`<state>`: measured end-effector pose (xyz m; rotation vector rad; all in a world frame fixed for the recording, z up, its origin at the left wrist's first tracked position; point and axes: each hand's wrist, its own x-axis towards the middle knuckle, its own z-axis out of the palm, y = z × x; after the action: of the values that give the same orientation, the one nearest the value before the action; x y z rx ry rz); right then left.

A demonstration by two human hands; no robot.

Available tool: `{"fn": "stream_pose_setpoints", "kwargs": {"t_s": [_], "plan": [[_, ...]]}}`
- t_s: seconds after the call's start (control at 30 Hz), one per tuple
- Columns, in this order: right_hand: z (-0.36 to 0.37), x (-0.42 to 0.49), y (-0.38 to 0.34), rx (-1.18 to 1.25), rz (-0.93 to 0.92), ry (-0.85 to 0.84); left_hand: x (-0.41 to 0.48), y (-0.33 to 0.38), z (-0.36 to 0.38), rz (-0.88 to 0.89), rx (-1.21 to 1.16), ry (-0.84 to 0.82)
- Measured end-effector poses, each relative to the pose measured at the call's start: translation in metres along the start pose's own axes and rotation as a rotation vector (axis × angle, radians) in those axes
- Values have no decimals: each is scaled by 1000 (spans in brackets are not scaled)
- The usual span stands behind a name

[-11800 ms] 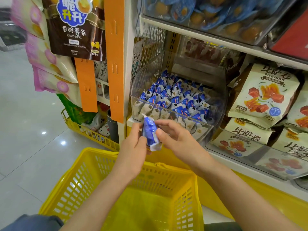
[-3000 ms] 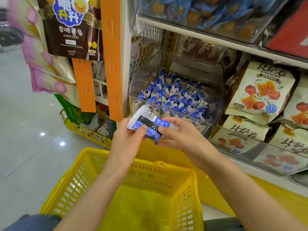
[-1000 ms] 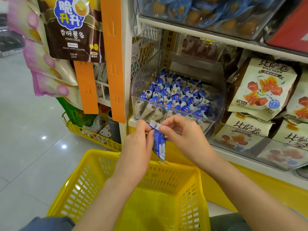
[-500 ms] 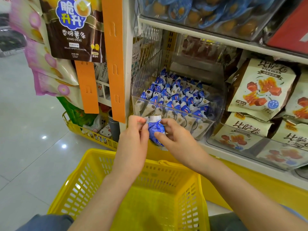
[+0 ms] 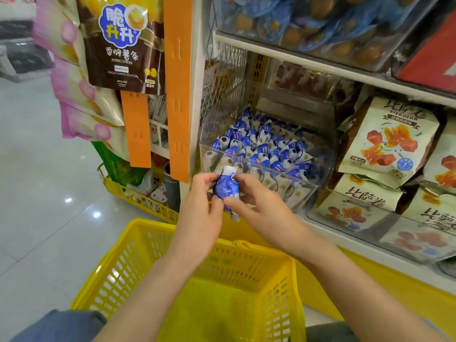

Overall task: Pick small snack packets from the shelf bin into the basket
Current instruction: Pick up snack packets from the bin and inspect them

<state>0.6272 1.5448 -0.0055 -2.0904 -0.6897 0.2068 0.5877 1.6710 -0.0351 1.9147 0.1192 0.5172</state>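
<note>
At the frame's centre, the left hand (image 5: 199, 206) and the right hand (image 5: 259, 208) both pinch one small blue-and-white foil snack packet (image 5: 225, 188). It is held just in front of the clear plastic shelf bin (image 5: 328, 154), above the yellow slatted plastic basket (image 5: 261, 253) at the bottom. Many packets remain in the bin, and none shows on the visible basket floor, so the task looks barely begun.

L hand (image 5: 201, 201) + R hand (image 5: 256, 206) pinch blue packet (image 5: 225, 190) | above yellow basket (image 5: 153, 245) | bin (image 5: 318, 193) behind, approx.
</note>
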Motion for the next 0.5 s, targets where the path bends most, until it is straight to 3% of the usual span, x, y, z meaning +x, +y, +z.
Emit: {"fn": "stream_pose_setpoints", "kwargs": {"t_s": [0.37, 0.5], "plan": [[-2, 5, -12, 120, 37, -59, 4, -2, -5, -59, -111, 4], [3, 7, -10, 127, 6, 7, 6, 5, -9, -185, -389, -56]]}}
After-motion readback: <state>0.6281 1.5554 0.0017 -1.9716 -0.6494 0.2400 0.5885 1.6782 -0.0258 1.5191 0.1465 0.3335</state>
